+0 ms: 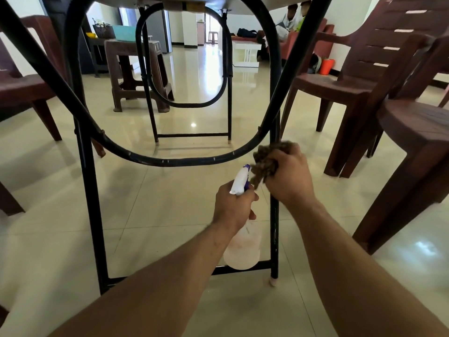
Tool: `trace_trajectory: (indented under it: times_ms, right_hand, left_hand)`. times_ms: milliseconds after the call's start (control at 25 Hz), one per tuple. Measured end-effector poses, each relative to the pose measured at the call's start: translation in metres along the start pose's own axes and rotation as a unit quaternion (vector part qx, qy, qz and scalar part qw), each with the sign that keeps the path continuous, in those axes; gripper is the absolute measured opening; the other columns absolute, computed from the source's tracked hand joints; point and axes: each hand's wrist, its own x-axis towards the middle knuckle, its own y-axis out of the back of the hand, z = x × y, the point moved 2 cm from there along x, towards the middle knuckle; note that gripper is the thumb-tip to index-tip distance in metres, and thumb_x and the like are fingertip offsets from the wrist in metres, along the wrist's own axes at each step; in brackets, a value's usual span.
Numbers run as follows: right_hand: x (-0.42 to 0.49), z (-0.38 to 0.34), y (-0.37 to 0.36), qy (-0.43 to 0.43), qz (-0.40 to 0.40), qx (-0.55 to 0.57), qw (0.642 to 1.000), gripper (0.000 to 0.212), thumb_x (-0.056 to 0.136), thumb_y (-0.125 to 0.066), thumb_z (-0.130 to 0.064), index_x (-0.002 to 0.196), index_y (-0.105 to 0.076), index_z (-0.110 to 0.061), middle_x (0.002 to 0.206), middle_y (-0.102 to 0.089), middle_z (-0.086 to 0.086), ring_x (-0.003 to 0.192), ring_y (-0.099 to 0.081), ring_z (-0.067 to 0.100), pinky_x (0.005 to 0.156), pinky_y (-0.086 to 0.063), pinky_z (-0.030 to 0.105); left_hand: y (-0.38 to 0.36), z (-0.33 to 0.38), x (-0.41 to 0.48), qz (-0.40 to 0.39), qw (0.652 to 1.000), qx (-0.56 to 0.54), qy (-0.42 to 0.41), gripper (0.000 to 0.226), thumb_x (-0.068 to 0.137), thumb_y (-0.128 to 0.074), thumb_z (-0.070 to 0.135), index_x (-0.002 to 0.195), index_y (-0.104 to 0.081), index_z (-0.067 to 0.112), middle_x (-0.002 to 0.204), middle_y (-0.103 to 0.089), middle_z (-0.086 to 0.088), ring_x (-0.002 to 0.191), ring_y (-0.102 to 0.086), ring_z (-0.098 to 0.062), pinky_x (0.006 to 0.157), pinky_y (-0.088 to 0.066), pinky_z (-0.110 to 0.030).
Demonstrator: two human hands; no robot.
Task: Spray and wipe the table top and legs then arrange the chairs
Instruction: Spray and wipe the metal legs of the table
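Viewpoint is low, beneath the surface (245, 4); only its pale underside shows, at the top edge.

Left hand (233, 207): you hold the spray bottle (241, 251) by the neck, fingers curled round it under the white and purple trigger head. The head sits just beside the cloth. The bottle body is clear and faintly pink, hanging in front of the lower crossbar (218, 270).

Right hand (289, 177): fingers clamped on a bunched brown cloth (264, 161), which you press against the near right leg (274, 229), close to where the curved brace (170, 162) meets it.

The leg is black metal tube, upright, with pale scuffs and specks along its lower length. A pale cap (273, 282) at its foot rests on the glossy tiled floor (170, 203). The near left leg (88, 190) is the same black tube. A second looped leg frame (192, 135) stands farther back.

Two brown plastic chairs (359, 88) stand close together at right and one (24, 88) at left, all apart from the legs.
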Motion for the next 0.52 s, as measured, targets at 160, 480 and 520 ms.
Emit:
trace_trajectory:
  times_ms: [160, 480, 520]
  right_hand:
    - [-0.003, 0.002, -0.004, -0.047, -0.062, -0.066, 0.995, 0.032, 0.087, -0.070, -0.032, 0.119, -0.068, -0.024, 0.133, -0.048, 0.007, 0.114, -0.054, 0.030, 0.087, -0.057, 0.042]
    - [-0.041, 0.005, -0.017, 0.045, -0.057, -0.240, 0.968, 0.033, 0.089, -0.062, -0.039, 0.115, -0.069, -0.020, 0.132, -0.046, 0.008, 0.121, -0.044, 0.031, 0.096, -0.047, 0.044]
    - [-0.038, 0.002, -0.017, 0.076, -0.028, -0.243, 0.967, 0.041, 0.091, -0.059, -0.036, 0.128, -0.063, -0.018, 0.137, -0.044, 0.011, 0.129, -0.040, 0.033, 0.106, -0.041, 0.046]
  left_hand:
    - [-0.007, -0.001, -0.001, -0.005, 1.000, 0.002, -0.007, 0.007, 0.087, -0.062, 0.002, 0.092, -0.067, 0.002, 0.091, -0.071, -0.016, 0.045, -0.058, -0.023, 0.046, -0.047, -0.022]
    - [0.003, -0.010, -0.001, 0.016, 1.000, 0.016, -0.004, 0.008, 0.090, -0.058, 0.003, 0.089, -0.065, 0.000, 0.084, -0.070, -0.011, 0.046, -0.060, -0.024, 0.044, -0.046, -0.020]
    - [0.005, -0.013, 0.002, 0.022, 1.000, 0.018, 0.001, 0.008, 0.090, -0.058, 0.004, 0.090, -0.065, 0.000, 0.086, -0.071, -0.011, 0.045, -0.060, -0.024, 0.044, -0.046, -0.020]
